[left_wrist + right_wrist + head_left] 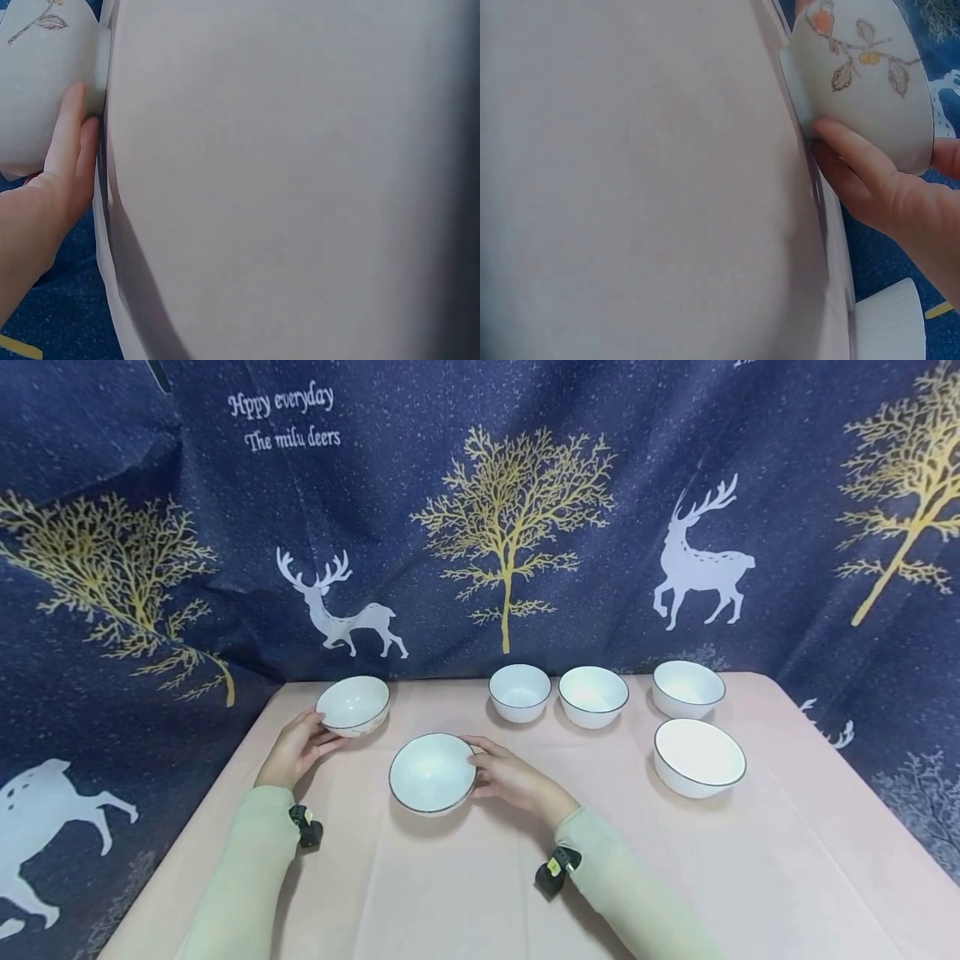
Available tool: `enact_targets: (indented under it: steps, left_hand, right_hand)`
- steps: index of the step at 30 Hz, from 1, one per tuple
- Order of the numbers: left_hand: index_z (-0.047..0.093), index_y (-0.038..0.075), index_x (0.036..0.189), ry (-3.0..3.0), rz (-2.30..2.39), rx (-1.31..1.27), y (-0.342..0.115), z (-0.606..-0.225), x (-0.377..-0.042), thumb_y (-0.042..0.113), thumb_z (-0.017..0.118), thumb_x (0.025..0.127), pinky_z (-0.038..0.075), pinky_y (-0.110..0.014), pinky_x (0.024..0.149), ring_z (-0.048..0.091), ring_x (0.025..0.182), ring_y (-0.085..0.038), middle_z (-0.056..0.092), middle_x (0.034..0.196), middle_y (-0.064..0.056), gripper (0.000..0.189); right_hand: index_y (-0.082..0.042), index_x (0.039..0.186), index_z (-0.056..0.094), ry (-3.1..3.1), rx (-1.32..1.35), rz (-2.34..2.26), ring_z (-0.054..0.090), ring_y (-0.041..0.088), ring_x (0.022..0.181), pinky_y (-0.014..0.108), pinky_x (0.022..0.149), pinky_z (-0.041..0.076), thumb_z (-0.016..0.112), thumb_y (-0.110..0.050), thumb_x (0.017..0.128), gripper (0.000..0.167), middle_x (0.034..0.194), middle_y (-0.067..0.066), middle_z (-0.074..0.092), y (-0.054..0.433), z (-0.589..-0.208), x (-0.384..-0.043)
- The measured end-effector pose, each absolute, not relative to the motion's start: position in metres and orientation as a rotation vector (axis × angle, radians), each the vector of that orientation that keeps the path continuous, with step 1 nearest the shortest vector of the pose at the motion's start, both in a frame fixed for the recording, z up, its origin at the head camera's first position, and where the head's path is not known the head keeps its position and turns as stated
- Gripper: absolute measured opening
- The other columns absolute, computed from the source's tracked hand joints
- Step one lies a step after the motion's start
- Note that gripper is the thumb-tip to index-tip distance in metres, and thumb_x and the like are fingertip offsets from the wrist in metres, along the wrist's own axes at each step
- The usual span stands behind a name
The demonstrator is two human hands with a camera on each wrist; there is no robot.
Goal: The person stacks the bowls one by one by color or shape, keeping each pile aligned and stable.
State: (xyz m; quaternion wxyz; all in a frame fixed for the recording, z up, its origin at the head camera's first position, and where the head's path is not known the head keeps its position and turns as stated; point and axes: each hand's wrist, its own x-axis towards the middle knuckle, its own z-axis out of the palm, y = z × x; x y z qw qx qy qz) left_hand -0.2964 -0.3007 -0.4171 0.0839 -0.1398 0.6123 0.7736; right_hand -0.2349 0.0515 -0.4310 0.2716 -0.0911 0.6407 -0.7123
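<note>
At the back left of the table, my left hand grips the near left side of a white bowl with a dark rim. A brown twig print shows on that bowl's outer wall in the left wrist view. Nearer the middle, my right hand holds a second dark-rimmed bowl by its right side. In the right wrist view, fingers lie along its lower wall near the foot, with a thumb at the rim. A bird and branch decorate this bowl. Both bowls face upward, their insides bare.
Two ribbed white bowls stand side by side at the back, a left one and a right one. Further right are another bowl and a larger textured bowl. A dark blue deer-print curtain hangs behind the pink tablecloth.
</note>
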Motion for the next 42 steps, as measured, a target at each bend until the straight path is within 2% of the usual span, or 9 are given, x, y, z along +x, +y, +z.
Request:
enact_targets:
  steps: [7, 14, 16, 22, 25, 30, 35, 42]
  left_hand:
    - [0.007, 0.011, 0.155, 1.860, 2.308, -0.440, -0.301, -0.420, -0.298, 0.015, 0.029, 0.103, 0.047, -0.039, 0.101, 0.036, 0.135, -0.032, 0.017, 0.155, -0.024, 0.057]
    - [0.011, 0.011, 0.155, 1.908, 2.304, -0.465, -0.301, -0.425, -0.299, 0.013, 0.030, 0.103, 0.051, -0.035, 0.097, 0.053, 0.111, -0.020, 0.023, 0.151, -0.024, 0.056]
    - [0.012, 0.012, 0.155, 1.914, 2.305, -0.480, -0.301, -0.425, -0.298, 0.014, 0.031, 0.102, 0.051, -0.035, 0.097, 0.054, 0.111, -0.020, 0.024, 0.151, -0.024, 0.056]
    - [0.011, 0.013, 0.155, 1.923, 2.311, -0.484, -0.297, -0.423, -0.296, 0.014, 0.031, 0.103, 0.050, -0.036, 0.097, 0.046, 0.126, -0.027, 0.021, 0.154, -0.023, 0.056]
    - [0.010, 0.010, 0.155, 1.929, 2.315, -0.456, -0.295, -0.418, -0.293, 0.013, 0.031, 0.102, 0.050, -0.038, 0.097, 0.050, 0.121, -0.027, 0.020, 0.154, -0.025, 0.057]
    - [0.010, 0.007, 0.155, 1.918, 2.332, -0.429, -0.293, -0.413, -0.289, 0.011, 0.030, 0.102, 0.047, -0.041, 0.099, 0.057, 0.105, -0.019, 0.020, 0.153, -0.027, 0.056]
    - [0.014, 0.008, 0.154, 1.956, 2.325, -0.455, -0.294, -0.418, -0.292, 0.012, 0.032, 0.103, 0.051, -0.037, 0.095, 0.062, 0.091, -0.011, 0.025, 0.150, -0.027, 0.055]
    - [0.016, 0.008, 0.154, 1.957, 2.332, -0.473, -0.295, -0.420, -0.291, 0.012, 0.033, 0.102, 0.052, -0.039, 0.094, 0.063, 0.086, -0.009, 0.027, 0.149, -0.026, 0.055]
  right_hand:
    - [-0.009, 0.151, 0.028, 1.678, -0.246, -1.936, 0.059, 0.026, 0.108, 0.043, 0.091, 0.055, 0.038, -0.011, 0.100, 0.051, 0.144, 0.025, 0.039, 0.053, -0.432, -0.236]
    - [-0.009, 0.150, 0.029, 1.672, -0.245, -1.931, 0.060, 0.023, 0.104, 0.040, 0.090, 0.056, 0.039, -0.011, 0.101, 0.051, 0.142, 0.024, 0.041, 0.054, -0.433, -0.236]
    - [-0.009, 0.150, 0.029, 1.671, -0.255, -1.931, 0.060, 0.023, 0.104, 0.039, 0.089, 0.056, 0.040, -0.011, 0.101, 0.051, 0.142, 0.024, 0.041, 0.054, -0.434, -0.236]
    - [-0.007, 0.151, 0.027, 1.668, -0.296, -1.931, 0.061, 0.023, 0.103, 0.039, 0.089, 0.056, 0.041, -0.012, 0.101, 0.052, 0.140, 0.026, 0.042, 0.057, -0.435, -0.238]
    - [-0.006, 0.150, 0.026, 1.658, -0.312, -1.933, 0.061, 0.025, 0.103, 0.042, 0.091, 0.055, 0.042, -0.011, 0.100, 0.053, 0.140, 0.027, 0.041, 0.058, -0.436, -0.238]
    - [-0.006, 0.151, 0.025, 1.636, -0.329, -1.935, 0.060, 0.028, 0.106, 0.044, 0.093, 0.054, 0.045, -0.008, 0.097, 0.057, 0.141, 0.029, 0.038, 0.061, -0.436, -0.237]
    - [-0.008, 0.152, 0.024, 1.635, -0.371, -1.916, 0.058, 0.030, 0.108, 0.046, 0.094, 0.053, 0.050, -0.002, 0.094, 0.064, 0.140, 0.029, 0.036, 0.065, -0.435, -0.237]
    - [-0.016, 0.152, 0.024, 1.640, -0.386, -1.886, 0.058, 0.024, 0.105, 0.044, 0.094, 0.053, 0.057, 0.001, 0.090, 0.073, 0.142, 0.026, 0.035, 0.068, -0.433, -0.238]
